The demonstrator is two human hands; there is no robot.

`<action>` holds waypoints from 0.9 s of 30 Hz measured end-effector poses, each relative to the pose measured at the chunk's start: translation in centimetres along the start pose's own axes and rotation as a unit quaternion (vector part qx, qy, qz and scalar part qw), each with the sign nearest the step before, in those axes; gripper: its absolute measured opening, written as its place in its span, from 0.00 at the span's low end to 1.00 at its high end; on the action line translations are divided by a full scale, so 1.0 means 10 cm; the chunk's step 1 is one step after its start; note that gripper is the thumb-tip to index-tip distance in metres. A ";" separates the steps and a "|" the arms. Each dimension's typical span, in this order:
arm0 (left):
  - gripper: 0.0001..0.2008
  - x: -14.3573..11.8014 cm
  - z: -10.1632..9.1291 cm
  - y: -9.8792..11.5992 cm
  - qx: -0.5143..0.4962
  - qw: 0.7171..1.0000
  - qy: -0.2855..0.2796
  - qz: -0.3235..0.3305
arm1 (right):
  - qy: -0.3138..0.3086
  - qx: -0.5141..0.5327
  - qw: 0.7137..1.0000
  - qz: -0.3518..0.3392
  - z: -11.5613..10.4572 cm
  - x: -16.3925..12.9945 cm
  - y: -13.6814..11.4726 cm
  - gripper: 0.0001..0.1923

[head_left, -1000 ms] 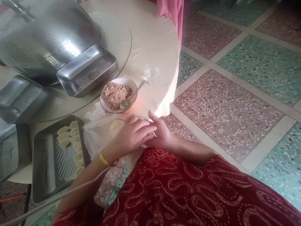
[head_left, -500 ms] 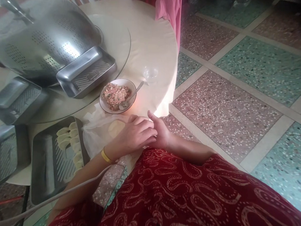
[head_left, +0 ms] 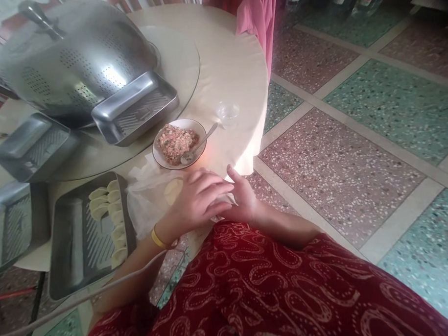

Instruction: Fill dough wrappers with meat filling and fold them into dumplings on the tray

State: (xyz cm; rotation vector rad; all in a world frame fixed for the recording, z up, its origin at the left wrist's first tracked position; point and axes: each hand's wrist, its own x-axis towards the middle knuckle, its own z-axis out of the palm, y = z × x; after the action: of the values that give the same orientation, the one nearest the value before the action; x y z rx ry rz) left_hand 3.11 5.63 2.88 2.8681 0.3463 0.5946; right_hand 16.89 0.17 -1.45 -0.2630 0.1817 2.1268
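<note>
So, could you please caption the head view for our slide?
Left hand cupped over right hand beside a filling bowl and dumpling tray.

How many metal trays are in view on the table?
4. One leans on the colander at the turntable, two are at the left edge, and one holding dumplings lies nearest the left hand. Others may be hidden out of view.
</note>
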 end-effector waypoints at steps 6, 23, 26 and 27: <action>0.07 -0.12 0.06 0.03 0.032 0.998 0.018 -0.051 | -0.019 0.022 0.999 -0.015 0.03 0.02 0.02 0.31; 0.07 -0.16 0.16 0.07 0.100 0.995 -0.010 0.013 | 0.027 -0.018 0.999 -0.020 0.00 0.01 0.05 0.30; 0.07 -0.16 0.18 0.10 0.076 0.997 -0.007 0.002 | 0.025 -0.038 0.999 -0.023 -0.01 0.00 0.05 0.30; 0.05 -0.16 0.18 0.11 0.067 0.998 0.009 -0.002 | 0.022 -0.041 0.999 -0.024 -0.01 -0.01 0.05 0.30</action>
State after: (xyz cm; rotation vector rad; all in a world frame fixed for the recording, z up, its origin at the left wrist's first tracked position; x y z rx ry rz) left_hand 2.60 3.93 0.90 2.9911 0.4086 0.6187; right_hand 16.51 -0.22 -1.50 -0.3599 0.1129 2.0848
